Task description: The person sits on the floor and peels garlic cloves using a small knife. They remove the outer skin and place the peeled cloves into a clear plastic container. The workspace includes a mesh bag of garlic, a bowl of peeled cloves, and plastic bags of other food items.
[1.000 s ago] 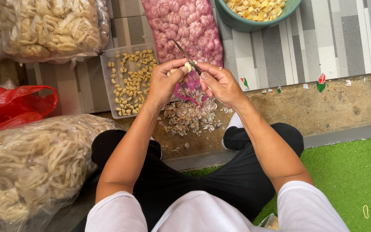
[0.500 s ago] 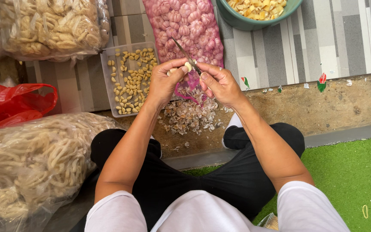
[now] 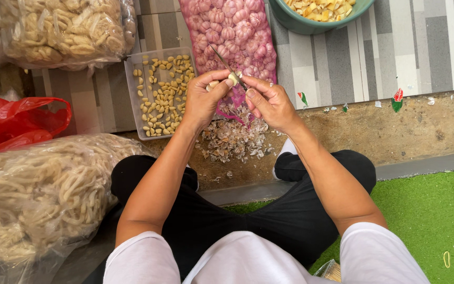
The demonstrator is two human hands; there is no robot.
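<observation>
We see a pink mesh sack of garlic bulbs lying on striped grey flooring, a clear tray of peeled cloves beside it, and clear bags of pale crackers at left. Our left hand pinches a garlic clove; the right hand has its grip closed on a thin knife over papery skins.

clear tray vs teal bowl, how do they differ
The clear tray is a shallow clear rectangle lying by the left hand; the teal bowl is round, opaque and deeper, at the top edge, partly cut off. The tray's peeled cloves are spread in a thin, scattered layer; the bowl's pale yellow pieces are piled. Both rest on the striped mat.
</observation>
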